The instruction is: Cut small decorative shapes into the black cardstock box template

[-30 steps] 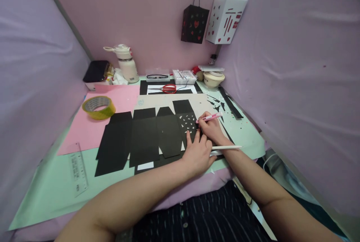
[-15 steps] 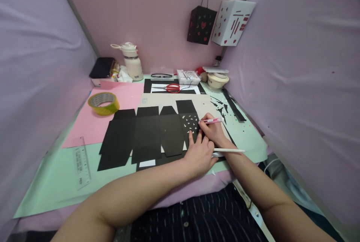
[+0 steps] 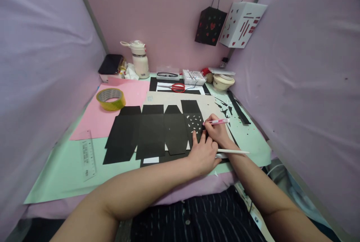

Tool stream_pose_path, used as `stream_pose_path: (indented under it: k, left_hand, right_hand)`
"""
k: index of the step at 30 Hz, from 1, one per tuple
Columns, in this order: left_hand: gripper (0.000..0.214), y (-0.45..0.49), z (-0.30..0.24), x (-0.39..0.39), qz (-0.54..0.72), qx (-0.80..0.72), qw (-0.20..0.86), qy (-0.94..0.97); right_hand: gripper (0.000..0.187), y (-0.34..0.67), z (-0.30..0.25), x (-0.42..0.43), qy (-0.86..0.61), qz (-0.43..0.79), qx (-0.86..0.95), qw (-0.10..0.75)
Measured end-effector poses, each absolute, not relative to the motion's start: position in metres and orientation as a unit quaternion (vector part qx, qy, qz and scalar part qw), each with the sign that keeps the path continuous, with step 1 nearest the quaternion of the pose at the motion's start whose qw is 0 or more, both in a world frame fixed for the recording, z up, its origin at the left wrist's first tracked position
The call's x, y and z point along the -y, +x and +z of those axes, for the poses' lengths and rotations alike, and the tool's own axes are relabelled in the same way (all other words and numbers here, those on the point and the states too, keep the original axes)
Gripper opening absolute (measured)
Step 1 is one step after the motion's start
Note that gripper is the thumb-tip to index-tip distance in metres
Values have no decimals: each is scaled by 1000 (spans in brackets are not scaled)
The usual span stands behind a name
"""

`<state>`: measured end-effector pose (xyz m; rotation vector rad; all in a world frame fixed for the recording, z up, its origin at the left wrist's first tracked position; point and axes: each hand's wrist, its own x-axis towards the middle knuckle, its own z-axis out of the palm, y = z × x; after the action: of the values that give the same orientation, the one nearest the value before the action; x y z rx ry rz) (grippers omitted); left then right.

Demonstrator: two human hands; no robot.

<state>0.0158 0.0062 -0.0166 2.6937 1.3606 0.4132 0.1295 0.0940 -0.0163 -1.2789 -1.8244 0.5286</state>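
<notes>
A black card box template (image 3: 152,133) lies flat, with several panels and flaps. Small shapes cut through its right-hand panel show pale from beneath. My left hand (image 3: 204,155) rests on that panel, fingers spread and pressing just below the cut-outs. In my right hand (image 3: 217,131) is a slim pink-and-white pen-shaped craft knife (image 3: 221,121), gripped like a pen. Its tip is at the panel's right edge, too small to make out clearly. A white stick-like pen (image 3: 234,151) lies beside my right wrist. Under the card is a pale board (image 3: 174,97).
Black paper scraps (image 3: 225,107) and a black strip (image 3: 239,108) lie to the right. Red scissors (image 3: 177,87), a marker box (image 3: 194,77) and a bottle (image 3: 140,62) stand behind. Yellow tape (image 3: 111,99) and a clear ruler (image 3: 88,157) are left. Two paper lanterns (image 3: 210,26) hang above.
The whole view has shifted slightly, so things appear farther right. Both hands keep nearly the same place on the black card, and the craft knife stays in my right hand.
</notes>
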Motion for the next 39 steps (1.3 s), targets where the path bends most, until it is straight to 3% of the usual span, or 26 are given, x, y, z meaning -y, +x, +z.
stream_pose_path:
  k: [39]
  left_hand:
    - [45, 15, -13, -6, 123, -448, 49, 884]
  right_hand:
    - [8, 127, -10, -91, -525, 225, 706, 418]
